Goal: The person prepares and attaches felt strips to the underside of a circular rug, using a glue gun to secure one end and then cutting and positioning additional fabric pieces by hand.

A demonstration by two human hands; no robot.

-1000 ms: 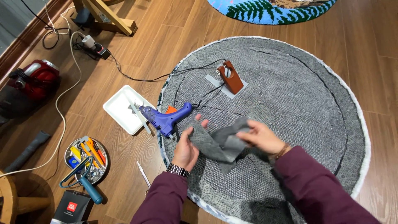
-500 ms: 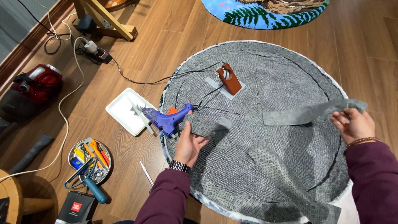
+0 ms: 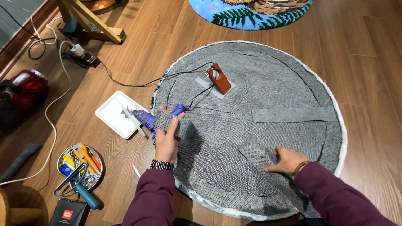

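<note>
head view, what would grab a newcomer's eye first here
The big round grey rug, laid backing-up on the wooden floor, fills the centre. At its left edge the left hand grips a scrap of grey backing fabric over a blue glue gun, while the right hand presses flat on the backing lower right. A round tin of tools sits on the floor at lower left.

Maroon sleeves, a wristwatch (image 3: 162, 165) left, a bracelet (image 3: 300, 167) right.

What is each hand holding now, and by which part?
The left hand grips a grey fabric piece by its lower edge. The right hand holds nothing; it lies flat on the round rug backing.
</note>
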